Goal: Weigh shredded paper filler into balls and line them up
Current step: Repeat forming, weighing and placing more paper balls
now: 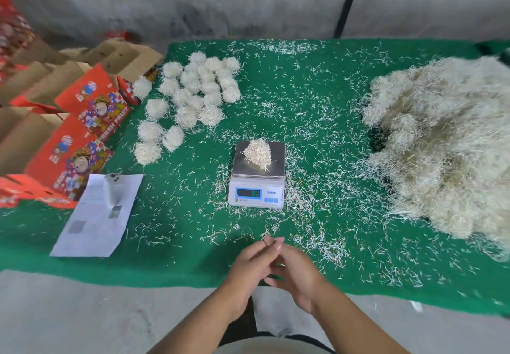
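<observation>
While a paper clump point(258, 154) sits on the scale point(257, 177), both hands point(271, 268) overlap, fingers point(277, 242) loosely pressed together, pinching a strand.

You look from head height, forward and steeply down. The bench point(303, 99) fills the view, its near edge closest.

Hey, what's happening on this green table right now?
A person is portioning shredded paper. One pale clump of shredded paper sits on the small white digital scale, touched by neither hand. The left hand and right hand meet near the table's front edge, apparently pinching a few strands. Finished pale paper balls are grouped to the left, and a big loose heap of shredded paper lies to the right on the green felt table cover.
</observation>
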`<act>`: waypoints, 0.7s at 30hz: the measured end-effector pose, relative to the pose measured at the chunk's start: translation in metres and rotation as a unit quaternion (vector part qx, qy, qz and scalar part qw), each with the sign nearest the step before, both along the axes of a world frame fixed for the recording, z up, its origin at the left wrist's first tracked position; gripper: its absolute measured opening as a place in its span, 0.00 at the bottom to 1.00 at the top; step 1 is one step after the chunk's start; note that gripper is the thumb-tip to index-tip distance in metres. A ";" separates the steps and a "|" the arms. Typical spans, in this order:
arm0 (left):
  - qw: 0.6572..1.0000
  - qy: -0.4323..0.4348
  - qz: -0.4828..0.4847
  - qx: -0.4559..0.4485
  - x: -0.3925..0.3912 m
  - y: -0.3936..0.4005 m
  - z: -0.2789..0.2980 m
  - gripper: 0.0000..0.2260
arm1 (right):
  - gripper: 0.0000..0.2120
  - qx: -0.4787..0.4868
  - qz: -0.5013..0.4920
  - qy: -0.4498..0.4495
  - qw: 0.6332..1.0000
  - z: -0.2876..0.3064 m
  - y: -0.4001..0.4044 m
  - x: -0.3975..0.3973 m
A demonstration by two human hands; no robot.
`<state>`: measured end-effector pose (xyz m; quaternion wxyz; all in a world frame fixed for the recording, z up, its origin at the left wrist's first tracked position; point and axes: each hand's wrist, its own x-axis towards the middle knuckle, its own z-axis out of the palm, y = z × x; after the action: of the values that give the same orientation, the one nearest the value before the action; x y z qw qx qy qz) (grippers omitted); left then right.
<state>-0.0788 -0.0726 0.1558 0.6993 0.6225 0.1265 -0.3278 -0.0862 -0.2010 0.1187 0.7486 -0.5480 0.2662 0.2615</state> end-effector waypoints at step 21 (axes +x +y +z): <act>0.999 -0.014 -0.023 0.019 0.014 0.014 -0.027 0.13 | 0.22 -0.002 0.040 0.006 0.999 -0.013 0.002 0.012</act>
<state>-0.0647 -0.0589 0.1290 0.6818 0.6425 0.1089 -0.3325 -0.0740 -0.1986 0.1058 0.7349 -0.5583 0.2486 0.2940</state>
